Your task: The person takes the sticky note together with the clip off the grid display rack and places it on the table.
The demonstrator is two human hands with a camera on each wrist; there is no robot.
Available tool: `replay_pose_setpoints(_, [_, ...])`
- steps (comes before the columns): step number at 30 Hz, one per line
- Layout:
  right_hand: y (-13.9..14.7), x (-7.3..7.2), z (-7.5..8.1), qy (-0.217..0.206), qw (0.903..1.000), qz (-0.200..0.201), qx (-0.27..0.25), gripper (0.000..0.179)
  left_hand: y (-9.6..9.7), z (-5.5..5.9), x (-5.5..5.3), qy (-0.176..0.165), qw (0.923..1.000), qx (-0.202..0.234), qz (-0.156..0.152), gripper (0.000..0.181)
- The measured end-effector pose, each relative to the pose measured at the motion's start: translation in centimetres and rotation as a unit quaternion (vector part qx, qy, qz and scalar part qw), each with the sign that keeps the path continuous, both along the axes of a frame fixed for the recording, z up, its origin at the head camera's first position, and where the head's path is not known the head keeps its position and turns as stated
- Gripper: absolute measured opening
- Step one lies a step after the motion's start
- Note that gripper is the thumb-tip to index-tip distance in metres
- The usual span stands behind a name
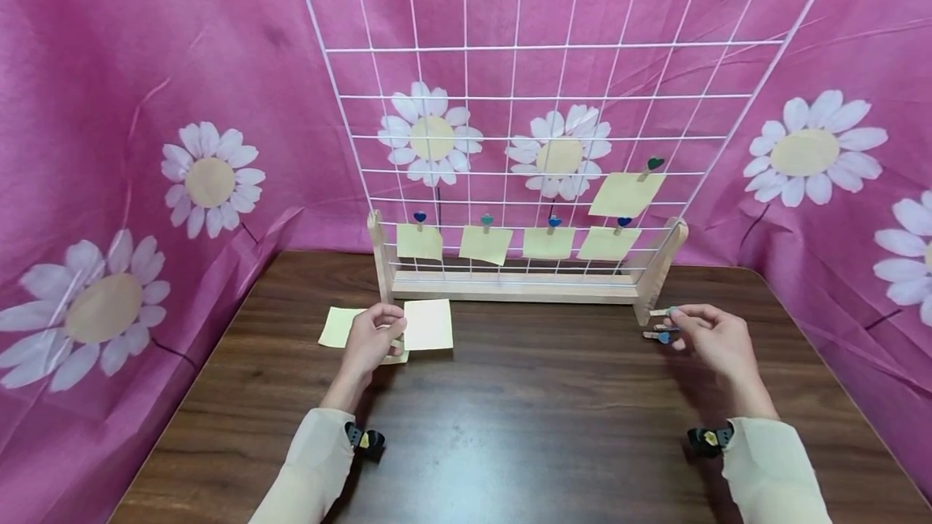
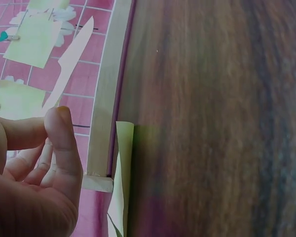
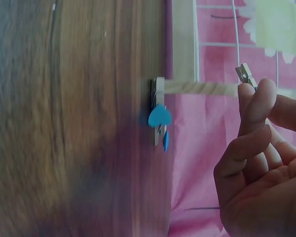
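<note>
Pale-yellow square paper note, pinched in the left hand, is raised over the left side of a dark wood-grain bench, near a white wire grid on a pale wooden stand. The head view alone takes in all five clipped yellow notes — four in a low row, one higher at right. Only the left wrist view catches the held sheet nearly edge-on, narrow as a blade; the right wrist view shows two wooden clips with blue hearts lying side by side on the bench, one heart facing the camera.

Forearms reach in from the lower corners, the left hand above loose yellow notes, the right hand near the stand's right foot. Both hands are closed in pinches — the left thumb and forefinger on the note, the right fingertips on a small wooden clothespin-style clip.
</note>
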State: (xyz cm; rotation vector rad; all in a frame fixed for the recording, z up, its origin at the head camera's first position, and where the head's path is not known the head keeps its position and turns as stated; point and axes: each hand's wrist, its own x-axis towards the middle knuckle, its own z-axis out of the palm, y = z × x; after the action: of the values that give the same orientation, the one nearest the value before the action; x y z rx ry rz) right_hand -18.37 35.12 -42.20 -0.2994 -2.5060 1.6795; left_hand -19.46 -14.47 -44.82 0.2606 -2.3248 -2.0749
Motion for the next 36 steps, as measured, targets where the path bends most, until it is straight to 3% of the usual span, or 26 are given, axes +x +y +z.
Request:
replay_pose_setpoints(12, [2.4,-0.2,-1.3,-0.047,0.9944,-0.045,0.083,0.036,-0.5,-0.7,0.0,-0.007,0.9998,-0.015,-0.012,0.013])
replay_pose_setpoints(17, [3.1,0.0,-1.9,-0.072,0.9942,-0.026,0.076,0.036,-0.4,-0.9,-0.1,-0.011,0.9996,-0.018,-0.017,0.014])
replay_pose_setpoints(25, [3.9,0.0,-2.4,-0.127,0.9913,-0.017,0.03,0.02,-0.4,-1.1,-0.3,-0.02,0.9993,-0.019,-0.023,0.016])
replay_pose_setpoints(36, [5.2,0.3,-3.0,-0.159,0.9868,0.009,0.026,0.025,-0.6,-1.6,-0.6,-0.012,0.9996,-0.012,-0.023,0.015])
